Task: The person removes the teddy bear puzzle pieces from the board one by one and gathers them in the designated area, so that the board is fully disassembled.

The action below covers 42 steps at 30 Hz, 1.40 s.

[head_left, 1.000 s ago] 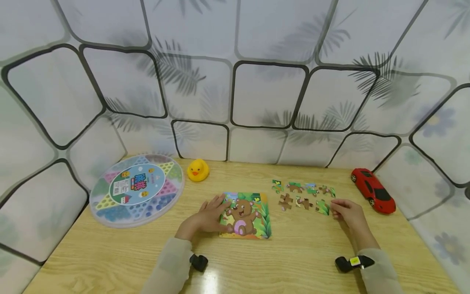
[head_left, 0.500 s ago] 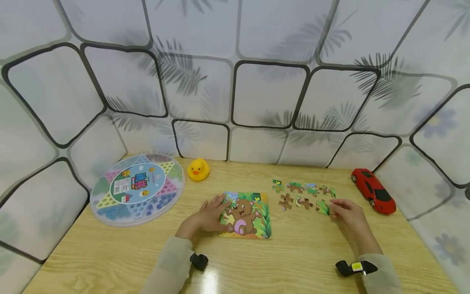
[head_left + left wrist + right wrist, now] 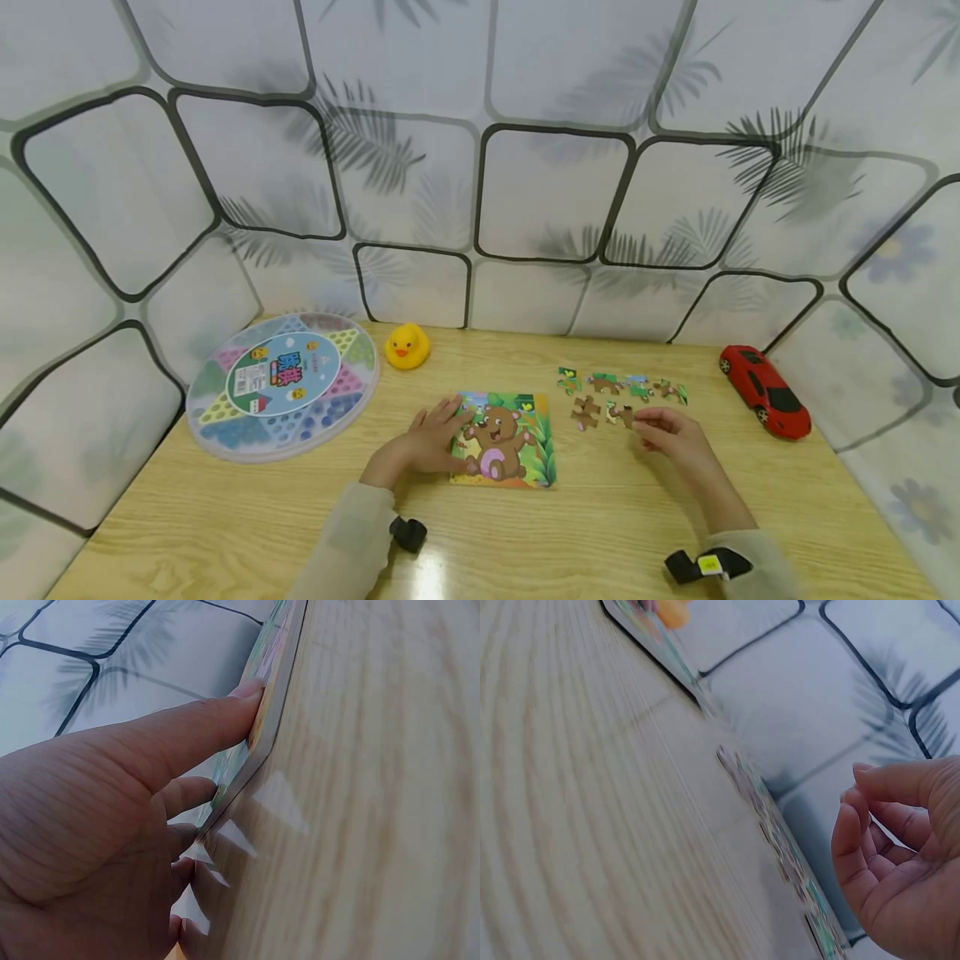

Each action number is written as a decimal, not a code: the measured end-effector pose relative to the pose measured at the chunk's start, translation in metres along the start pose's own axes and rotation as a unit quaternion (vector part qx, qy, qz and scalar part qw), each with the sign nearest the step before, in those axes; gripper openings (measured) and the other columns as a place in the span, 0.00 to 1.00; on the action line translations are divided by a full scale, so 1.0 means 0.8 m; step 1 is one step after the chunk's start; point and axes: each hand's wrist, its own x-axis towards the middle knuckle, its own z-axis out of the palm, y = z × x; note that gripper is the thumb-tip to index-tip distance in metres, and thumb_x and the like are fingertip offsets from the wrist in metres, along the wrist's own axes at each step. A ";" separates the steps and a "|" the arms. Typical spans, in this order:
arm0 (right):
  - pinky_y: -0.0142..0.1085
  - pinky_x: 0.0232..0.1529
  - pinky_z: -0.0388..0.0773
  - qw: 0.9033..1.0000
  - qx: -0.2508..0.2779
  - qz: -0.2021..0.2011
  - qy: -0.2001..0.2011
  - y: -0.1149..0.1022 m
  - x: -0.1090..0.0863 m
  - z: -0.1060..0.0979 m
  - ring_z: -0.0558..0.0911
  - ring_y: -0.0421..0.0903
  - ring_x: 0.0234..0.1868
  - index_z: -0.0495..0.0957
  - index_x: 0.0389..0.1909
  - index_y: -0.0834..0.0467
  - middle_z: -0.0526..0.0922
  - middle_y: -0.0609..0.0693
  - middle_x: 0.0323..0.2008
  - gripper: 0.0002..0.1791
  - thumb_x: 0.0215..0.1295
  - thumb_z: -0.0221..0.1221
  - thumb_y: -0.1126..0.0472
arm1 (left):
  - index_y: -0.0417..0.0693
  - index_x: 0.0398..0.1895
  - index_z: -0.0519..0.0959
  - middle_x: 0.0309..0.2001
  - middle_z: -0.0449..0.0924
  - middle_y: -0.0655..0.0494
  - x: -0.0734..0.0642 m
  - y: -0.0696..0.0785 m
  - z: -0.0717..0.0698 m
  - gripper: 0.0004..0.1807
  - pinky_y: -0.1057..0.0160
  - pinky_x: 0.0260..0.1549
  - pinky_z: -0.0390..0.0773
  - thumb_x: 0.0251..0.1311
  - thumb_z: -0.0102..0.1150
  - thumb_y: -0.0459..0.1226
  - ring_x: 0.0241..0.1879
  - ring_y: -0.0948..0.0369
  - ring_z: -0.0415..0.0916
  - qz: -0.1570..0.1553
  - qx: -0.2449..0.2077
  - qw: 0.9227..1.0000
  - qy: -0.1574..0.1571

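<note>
In the head view, my left hand rests at the left side of a square bear-picture puzzle board. The left wrist view shows the left thumb on the board's edge, with the other fingers along its far side. Several loose jigsaw pieces lie in two rows right of the board. Over the near row's right end is my right hand, fingertips close to a brown jigsaw piece. Nothing shows between its loosely curled fingers in the right wrist view; a green piece lies below it.
A round Chinese checkers board lies at the left of the wooden table. A yellow rubber duck sits at the back. At the right stands a red toy car. A patterned fabric wall rises behind.
My right hand has moved left from beside the green end piece towards the brown piece, and now covers the green one in the head view. The left hand and bear board stay in place.
</note>
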 end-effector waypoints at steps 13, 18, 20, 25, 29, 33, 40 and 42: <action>0.36 0.38 0.79 0.997 0.006 -0.025 -0.073 -0.016 -0.002 0.052 0.80 0.45 0.33 0.70 0.51 0.75 0.79 0.51 0.36 0.23 0.64 0.60 0.61 | 0.47 0.74 0.52 0.75 0.32 0.44 0.001 -0.001 0.001 0.47 0.40 0.66 0.33 0.57 0.61 0.54 0.73 0.47 0.29 0.003 0.002 1.000 -0.001; 0.35 0.36 0.79 0.992 0.012 -0.025 -0.123 -0.018 0.001 0.080 0.78 0.41 0.31 0.71 0.51 0.76 0.80 0.53 0.35 0.22 0.64 0.60 0.62 | 0.47 0.74 0.52 0.75 0.32 0.45 0.001 -0.001 -0.001 0.47 0.40 0.66 0.33 0.56 0.62 0.54 0.73 0.48 0.29 0.001 0.001 1.000 0.001; 0.35 0.35 0.78 0.989 0.008 -0.030 -0.146 -0.018 0.003 0.092 0.77 0.40 0.31 0.71 0.51 0.75 0.79 0.52 0.35 0.22 0.64 0.60 0.63 | 0.47 0.74 0.52 0.75 0.32 0.44 0.001 0.000 -0.002 0.47 0.40 0.66 0.33 0.56 0.62 0.54 0.74 0.48 0.29 0.001 0.001 1.000 0.001; 0.32 0.32 0.78 0.976 -0.012 -0.047 -0.211 -0.017 0.005 0.122 0.77 0.40 0.30 0.72 0.50 0.74 0.78 0.53 0.35 0.19 0.64 0.59 0.65 | 0.46 0.74 0.53 0.75 0.33 0.44 0.001 0.001 -0.003 0.46 0.39 0.66 0.34 0.57 0.62 0.53 0.73 0.47 0.30 0.001 0.003 1.000 0.001; 0.30 0.29 0.76 0.968 -0.040 -0.067 -0.238 -0.020 0.003 0.142 0.76 0.40 0.28 0.73 0.49 0.74 0.78 0.54 0.33 0.17 0.64 0.58 0.66 | 0.46 0.74 0.53 0.75 0.33 0.44 0.002 0.001 -0.001 0.46 0.39 0.66 0.34 0.57 0.62 0.53 0.74 0.48 0.29 0.000 0.001 1.000 0.000; 0.30 0.24 0.73 0.964 -0.072 -0.082 -0.241 -0.022 0.002 0.155 0.74 0.39 0.25 0.74 0.49 0.72 0.77 0.52 0.31 0.17 0.64 0.59 0.65 | 0.47 0.74 0.53 0.75 0.33 0.45 0.003 -0.001 0.000 0.47 0.40 0.66 0.34 0.56 0.61 0.54 0.74 0.48 0.30 0.000 0.006 1.000 0.002; 0.27 0.20 0.65 0.959 -0.118 -0.092 -0.242 -0.021 0.004 0.164 0.69 0.38 0.22 0.77 0.49 0.68 0.75 0.50 0.28 0.16 0.62 0.61 0.66 | 0.47 0.74 0.53 0.75 0.33 0.44 0.004 -0.001 -0.001 0.47 0.39 0.66 0.34 0.56 0.62 0.54 0.74 0.47 0.30 0.000 0.008 1.000 0.001; 0.27 0.20 0.65 0.957 -0.132 -0.095 -0.240 -0.019 0.005 0.165 0.68 0.37 0.21 0.78 0.49 0.67 0.75 0.49 0.27 0.16 0.61 0.61 0.65 | 0.46 0.74 0.53 0.75 0.33 0.44 0.003 -0.001 -0.001 0.47 0.39 0.66 0.34 0.56 0.62 0.54 0.73 0.47 0.30 0.001 0.007 1.000 0.001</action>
